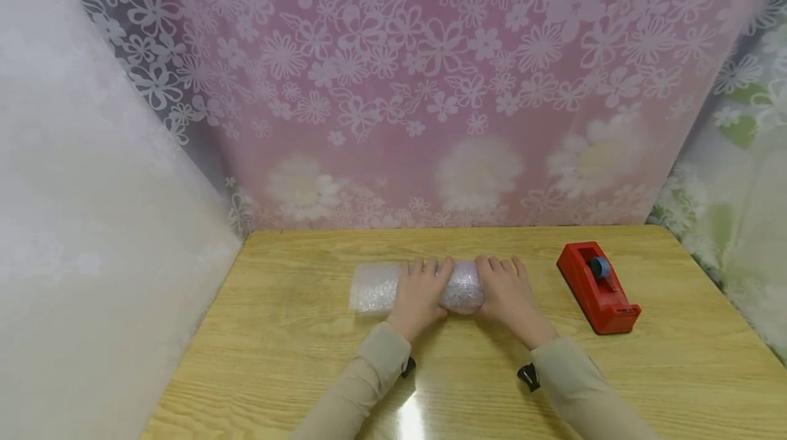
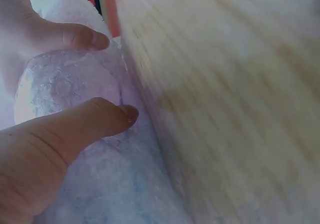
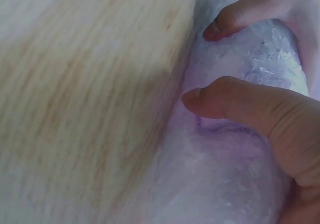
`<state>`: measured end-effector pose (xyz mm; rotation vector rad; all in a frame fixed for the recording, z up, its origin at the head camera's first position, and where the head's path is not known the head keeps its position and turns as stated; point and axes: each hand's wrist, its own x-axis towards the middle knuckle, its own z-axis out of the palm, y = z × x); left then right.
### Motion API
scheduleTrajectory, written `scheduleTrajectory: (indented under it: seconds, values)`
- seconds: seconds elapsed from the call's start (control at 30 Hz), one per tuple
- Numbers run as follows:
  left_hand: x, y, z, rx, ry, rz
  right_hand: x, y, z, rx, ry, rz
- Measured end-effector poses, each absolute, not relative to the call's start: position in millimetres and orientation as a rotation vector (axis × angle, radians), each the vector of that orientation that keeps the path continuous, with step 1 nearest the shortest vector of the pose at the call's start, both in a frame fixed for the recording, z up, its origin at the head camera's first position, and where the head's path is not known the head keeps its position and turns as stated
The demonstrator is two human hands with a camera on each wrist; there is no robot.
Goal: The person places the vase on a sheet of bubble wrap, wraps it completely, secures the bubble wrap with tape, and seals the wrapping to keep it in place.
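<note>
A roll of clear bubble wrap [image 1: 376, 287] lies sideways on the wooden table, its left end sticking out loosely. My left hand [image 1: 421, 293] grips it around the middle, fingers over the far side. Toward the right end, my right hand [image 1: 507, 293] holds it the same way and hides that end. In the left wrist view, the left thumb [image 2: 85, 126] presses the near side of the bubble wrap [image 2: 120, 179], close to the table. The right thumb [image 3: 235, 101] presses the bubble wrap [image 3: 210, 184] likewise in the right wrist view. A pinkish tint shows through the layers.
A red tape dispenser [image 1: 599, 290] with a blue-cored roll of tape [image 1: 599, 267] stands on the table [image 1: 295, 372] to the right of the hands. A pink flowered curtain [image 1: 381, 85] hangs behind the table's far edge, with pale cloth [image 1: 92, 255] along the left side.
</note>
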<state>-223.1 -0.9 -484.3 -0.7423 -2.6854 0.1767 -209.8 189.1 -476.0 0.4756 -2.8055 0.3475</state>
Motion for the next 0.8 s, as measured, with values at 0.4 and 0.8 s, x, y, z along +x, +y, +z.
scheduleTrajectory:
  seconds: [0.4, 0.8]
  values:
    - [-217.0, -20.3, -477.5, -0.746, -2.730, 0.129, -205.0, 193.0, -457.8, 0.542, -2.901, 0.340]
    - [-182.7, -73.1, -452.3, -0.756, -2.577, -0.055, -174.4, 220.5, -428.5, 0.495, -2.992, 0.522]
